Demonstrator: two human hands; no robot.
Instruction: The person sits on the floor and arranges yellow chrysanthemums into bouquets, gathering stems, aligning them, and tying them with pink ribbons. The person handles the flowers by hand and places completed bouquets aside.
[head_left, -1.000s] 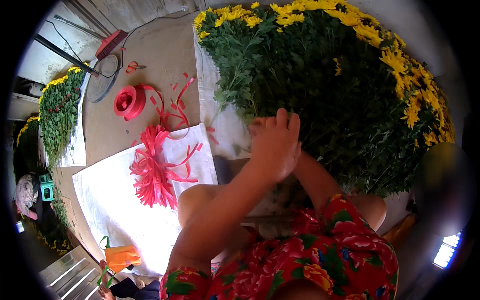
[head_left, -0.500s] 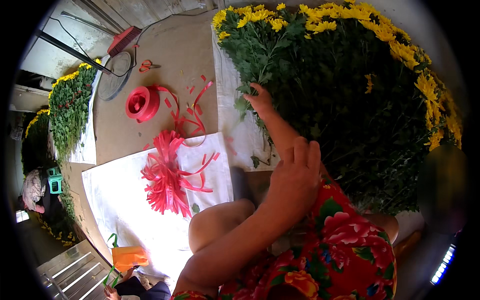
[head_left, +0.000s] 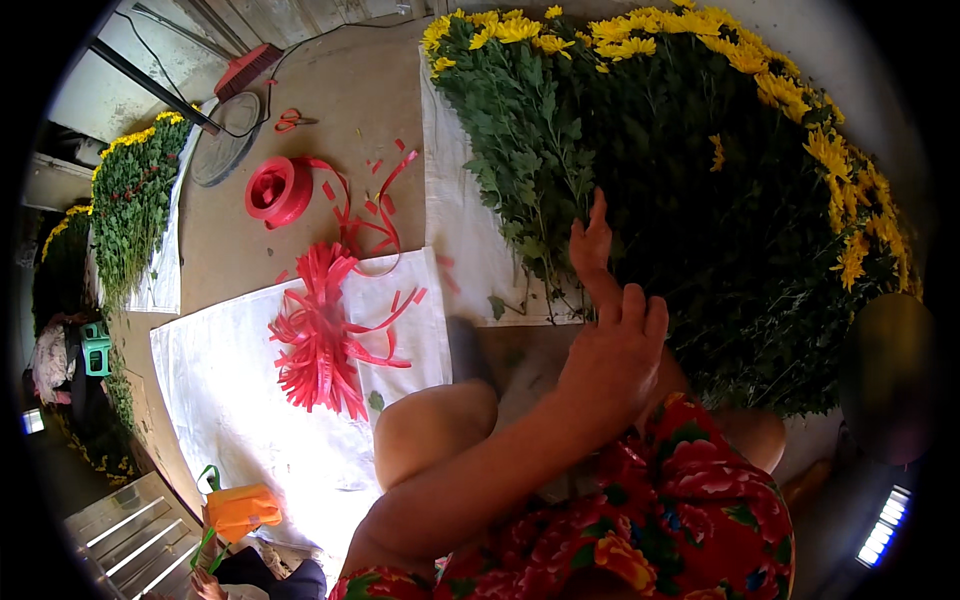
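Observation:
My left hand (head_left: 615,360) is raised over my lap, its fingers bent and closed, crossing my right forearm; whatever it holds is hidden. My right hand (head_left: 592,238) reaches into the flower stems, fingers stretched out along the leaves of a big pile of yellow chrysanthemums (head_left: 710,200), which lies on a white sheet (head_left: 460,230). To the left, a bundle of cut pink ribbon strips (head_left: 320,330) rests on another white sheet (head_left: 230,390). Behind it are a red ribbon spool (head_left: 278,191) with loose strands and orange-handled scissors (head_left: 289,119).
A broom (head_left: 248,70), a pole and a round grey base (head_left: 222,160) stand at the back left. More flower piles (head_left: 130,210) lie left, near a teal stool (head_left: 95,350). A person's hand (head_left: 205,585) shows at the lower left by an orange bag (head_left: 243,510) and a slatted bench.
Half a second ago my right hand was farther up-left at the pile's edge; it has moved right and down. My left hand has shifted slightly right since a second ago, when both hands were together.

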